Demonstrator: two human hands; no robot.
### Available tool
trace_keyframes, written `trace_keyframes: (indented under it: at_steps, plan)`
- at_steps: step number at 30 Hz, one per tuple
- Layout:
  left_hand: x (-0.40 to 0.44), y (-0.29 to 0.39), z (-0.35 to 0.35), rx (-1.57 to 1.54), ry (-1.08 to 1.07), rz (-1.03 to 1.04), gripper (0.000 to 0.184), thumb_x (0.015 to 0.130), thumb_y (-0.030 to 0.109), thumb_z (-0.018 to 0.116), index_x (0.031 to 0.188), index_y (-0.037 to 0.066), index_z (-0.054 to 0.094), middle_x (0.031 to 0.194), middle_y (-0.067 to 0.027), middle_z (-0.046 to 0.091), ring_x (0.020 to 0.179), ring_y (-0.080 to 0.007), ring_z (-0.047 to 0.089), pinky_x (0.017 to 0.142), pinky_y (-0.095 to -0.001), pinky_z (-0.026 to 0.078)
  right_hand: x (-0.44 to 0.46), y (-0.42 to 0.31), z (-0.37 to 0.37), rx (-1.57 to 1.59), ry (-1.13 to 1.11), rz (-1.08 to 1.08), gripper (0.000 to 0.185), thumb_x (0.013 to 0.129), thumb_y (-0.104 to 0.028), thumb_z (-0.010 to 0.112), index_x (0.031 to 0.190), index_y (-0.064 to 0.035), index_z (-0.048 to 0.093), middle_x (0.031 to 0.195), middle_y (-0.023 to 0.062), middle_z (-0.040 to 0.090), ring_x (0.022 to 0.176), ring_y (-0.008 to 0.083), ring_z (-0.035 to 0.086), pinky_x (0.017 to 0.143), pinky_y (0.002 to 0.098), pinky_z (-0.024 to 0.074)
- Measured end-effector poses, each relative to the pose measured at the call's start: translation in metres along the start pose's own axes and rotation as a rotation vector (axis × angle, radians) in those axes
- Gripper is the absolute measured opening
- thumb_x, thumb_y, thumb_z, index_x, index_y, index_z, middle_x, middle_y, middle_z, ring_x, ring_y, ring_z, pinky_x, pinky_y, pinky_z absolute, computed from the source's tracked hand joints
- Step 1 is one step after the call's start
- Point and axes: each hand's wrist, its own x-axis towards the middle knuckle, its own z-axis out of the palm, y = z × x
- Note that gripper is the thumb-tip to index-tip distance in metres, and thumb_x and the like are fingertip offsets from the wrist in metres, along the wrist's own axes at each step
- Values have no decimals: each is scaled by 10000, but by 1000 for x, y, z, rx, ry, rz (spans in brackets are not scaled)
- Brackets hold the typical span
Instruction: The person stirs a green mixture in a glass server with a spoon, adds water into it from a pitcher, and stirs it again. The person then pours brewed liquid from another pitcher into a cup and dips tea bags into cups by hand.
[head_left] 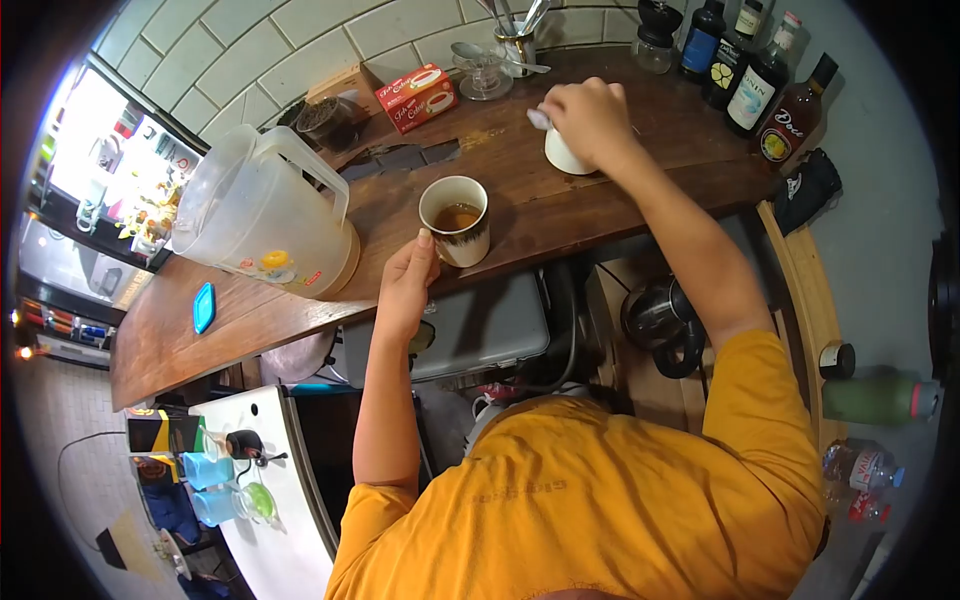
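A pale mug (464,247) with a dark drip pattern and brown liquid inside stands near the front edge of the wooden counter. My left hand (408,278) grips its handle side, thumb near the rim. Further right, my right hand (588,118) is closed over a small white cup (567,156), fingers pinched at its top. A whitish bit shows beside those fingers; what they hold is too small to name. Left of the mug stands a large translucent pitcher (265,215).
Behind are a red tea box (416,98), a dark-filled container (328,123), a glass dish (486,84) and a cutlery holder (516,50). Several bottles, including a brown one (797,112), line the right back. A blue lid (204,308) lies at left.
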Motion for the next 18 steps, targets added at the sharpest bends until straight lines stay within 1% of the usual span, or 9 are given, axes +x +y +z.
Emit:
trace_keyframes:
  at_steps: [1,2,4,5,8,10,12,14,18]
  plan:
    - [2,-3,-2,6,10,4,449,971,420,408,660,97,424,622,56,311,587,-67,256,522,-237,211,6,4,-9,26,19,71,174,826,-274,618,810,-112,677,724,48,675,777,221,624,746,382,421]
    - [2,-1,-2,-4,6,8,449,971,420,408,660,97,424,622,56,311,587,-67,256,522,-237,211,10,7,-17,15,19,69,174,826,-274,618,810,-112,677,724,48,675,777,221,624,746,382,421]
    - [6,7,1,0,-15,-30,469,971,420,404,626,102,377,612,27,298,584,-98,263,541,-248,229,18,14,-32,434,-74,324,182,845,-244,604,834,-72,664,757,54,687,737,211,657,696,342,485]
    - [8,7,-1,-8,-18,-22,469,971,420,404,626,102,377,612,27,298,584,-98,263,541,-248,229,20,20,-30,445,-34,308,208,857,-244,588,831,-49,654,755,63,691,691,197,664,655,302,506]
    - [14,1,-6,-65,-51,-55,473,969,423,407,623,102,376,608,30,298,585,-94,268,545,-247,243,23,25,-31,410,-21,340,205,856,-237,588,839,-44,656,728,74,684,687,195,659,668,306,502]
    - [18,-3,-12,-23,-87,-10,432,973,396,421,669,90,447,615,58,339,580,-58,284,517,-229,238,19,24,-29,346,-70,360,204,854,-238,592,850,-46,659,734,73,683,693,187,657,667,303,500]
    - [20,-4,-14,-24,-100,-3,453,972,407,413,650,89,423,604,43,330,574,-76,284,524,-239,252,18,27,-22,286,-114,375,203,851,-239,596,861,-47,661,740,71,682,698,178,655,666,300,498]
    - [21,-5,-15,-28,-104,2,474,971,418,405,631,87,399,594,29,321,568,-93,284,531,-249,266,19,37,-11,566,-56,483,219,837,-262,614,886,-55,669,767,58,682,723,161,648,671,290,494]
    - [18,-9,-16,27,-119,40,460,983,384,389,644,74,420,594,22,364,562,-93,324,527,-247,281,17,48,-12,790,57,509,217,826,-268,621,904,-73,671,794,54,680,711,155,635,657,290,492]
